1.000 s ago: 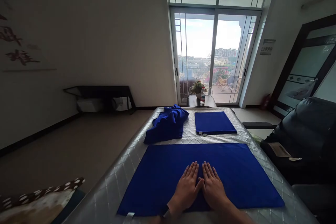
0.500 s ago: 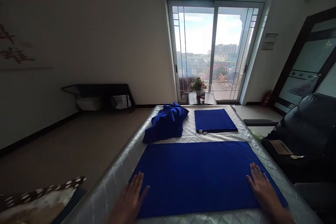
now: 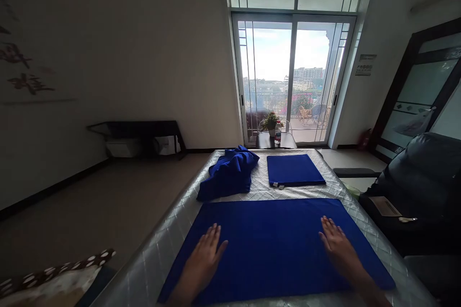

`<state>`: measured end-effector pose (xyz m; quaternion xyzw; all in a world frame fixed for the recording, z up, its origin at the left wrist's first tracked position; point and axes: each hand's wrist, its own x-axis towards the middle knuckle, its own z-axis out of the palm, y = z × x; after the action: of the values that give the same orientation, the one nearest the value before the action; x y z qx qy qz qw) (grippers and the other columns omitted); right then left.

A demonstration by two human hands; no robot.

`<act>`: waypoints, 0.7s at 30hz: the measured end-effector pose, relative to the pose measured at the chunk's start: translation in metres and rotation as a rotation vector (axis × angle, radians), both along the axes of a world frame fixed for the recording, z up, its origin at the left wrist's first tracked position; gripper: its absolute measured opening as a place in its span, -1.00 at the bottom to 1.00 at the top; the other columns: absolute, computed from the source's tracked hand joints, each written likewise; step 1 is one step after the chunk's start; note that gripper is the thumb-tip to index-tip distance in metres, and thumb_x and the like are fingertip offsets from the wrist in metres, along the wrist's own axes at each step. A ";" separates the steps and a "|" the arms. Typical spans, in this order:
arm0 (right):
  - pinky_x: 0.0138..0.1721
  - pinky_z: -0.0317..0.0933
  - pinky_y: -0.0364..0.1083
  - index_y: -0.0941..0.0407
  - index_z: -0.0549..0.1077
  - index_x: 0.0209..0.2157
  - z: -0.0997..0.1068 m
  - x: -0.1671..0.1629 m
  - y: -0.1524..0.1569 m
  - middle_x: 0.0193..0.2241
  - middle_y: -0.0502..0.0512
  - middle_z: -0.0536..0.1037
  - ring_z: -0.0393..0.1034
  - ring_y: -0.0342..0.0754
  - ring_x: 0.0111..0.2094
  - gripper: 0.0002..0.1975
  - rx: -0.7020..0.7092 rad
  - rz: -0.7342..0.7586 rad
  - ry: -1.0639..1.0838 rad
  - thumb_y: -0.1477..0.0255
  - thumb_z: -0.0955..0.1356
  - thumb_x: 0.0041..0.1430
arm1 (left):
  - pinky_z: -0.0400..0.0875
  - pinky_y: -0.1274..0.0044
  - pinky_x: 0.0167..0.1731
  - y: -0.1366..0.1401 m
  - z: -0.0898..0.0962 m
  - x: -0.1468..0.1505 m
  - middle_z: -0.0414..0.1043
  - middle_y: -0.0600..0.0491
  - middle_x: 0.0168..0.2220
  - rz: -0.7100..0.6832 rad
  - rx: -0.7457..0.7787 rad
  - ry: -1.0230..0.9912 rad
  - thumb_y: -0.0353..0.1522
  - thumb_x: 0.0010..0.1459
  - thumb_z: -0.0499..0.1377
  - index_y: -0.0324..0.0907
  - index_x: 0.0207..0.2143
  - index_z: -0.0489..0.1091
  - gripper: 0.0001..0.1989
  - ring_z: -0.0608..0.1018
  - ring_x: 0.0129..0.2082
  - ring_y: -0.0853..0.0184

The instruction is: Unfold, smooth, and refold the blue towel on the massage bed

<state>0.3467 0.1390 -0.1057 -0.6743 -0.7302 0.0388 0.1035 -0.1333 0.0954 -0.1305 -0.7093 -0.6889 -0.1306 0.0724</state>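
A blue cloth [image 3: 270, 249] lies spread flat across the near part of a silver quilted mattress [image 3: 158, 235]. Over its left side is my left hand [image 3: 204, 255], fingers stretched out and holding nothing. My right hand [image 3: 336, 244] is over the cloth's right side, also flat with fingers extended. Whether the palms press on the fabric or hover just above it, I cannot tell. Beyond the spread cloth, a crumpled blue cloth [image 3: 232, 172] sits at the left. A neatly folded blue cloth [image 3: 295, 170] with small white tags rests at the right.
Right of the mattress stands a dark armchair [image 3: 428, 177] with a brown flat item [image 3: 385, 206] on it. Past the far edge is a small table [image 3: 266, 141] with a potted plant and a bottle [image 3: 278, 133]. Polka-dot fabric [image 3: 65, 268] shows at the lower left.
Both hands have moved inward from the cloth's side edges and slightly away from me. The view has tilted up a little. The other cloths lie as before.
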 end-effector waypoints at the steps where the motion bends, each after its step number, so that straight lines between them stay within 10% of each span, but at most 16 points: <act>1: 0.45 -0.18 0.10 0.21 0.13 0.41 0.014 -0.024 0.005 0.45 0.10 0.06 -0.16 0.01 0.47 -0.26 -0.018 0.075 0.014 0.13 -0.06 0.38 | 0.27 0.20 0.31 0.013 0.010 0.025 0.14 -0.06 0.41 -0.105 -0.056 -0.021 -0.07 0.44 -0.16 -0.12 0.43 0.08 -0.38 0.24 0.40 0.13; 5: 0.44 -0.21 0.07 0.23 0.10 0.41 0.044 -0.113 0.035 0.44 0.15 0.06 -0.16 -0.01 0.47 -0.33 -0.041 0.227 0.047 0.21 -0.02 0.42 | 0.19 0.22 0.35 0.066 0.041 0.121 0.19 -0.20 0.39 -0.352 -0.085 -0.059 -0.13 0.48 -0.21 -0.28 0.38 0.17 -0.39 0.22 0.41 0.15; 9: 0.44 -0.25 0.04 0.27 0.07 0.42 0.035 -0.157 0.065 0.44 0.20 0.04 -0.16 -0.01 0.47 -0.37 -0.053 0.307 0.061 0.35 0.00 0.41 | 0.26 0.17 0.32 0.109 0.035 0.171 0.23 -0.24 0.37 -0.393 -0.005 -0.070 -0.21 0.49 -0.18 -0.28 0.36 0.19 -0.45 0.25 0.39 0.11; 21: 0.44 -0.30 0.06 0.22 0.03 0.43 0.007 -0.144 0.086 0.45 0.16 0.02 -0.17 -0.03 0.47 -0.37 -0.074 0.279 0.067 0.29 0.00 0.43 | 0.20 0.13 0.34 0.133 -0.005 0.158 0.20 -0.22 0.39 -0.341 -0.014 -0.068 -0.16 0.48 -0.16 -0.23 0.39 0.15 -0.43 0.22 0.41 0.11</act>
<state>0.2025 0.2249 -0.0986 -0.5680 -0.8109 0.1025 0.0965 0.0250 0.2280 -0.1352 -0.8115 -0.5616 -0.1600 0.0212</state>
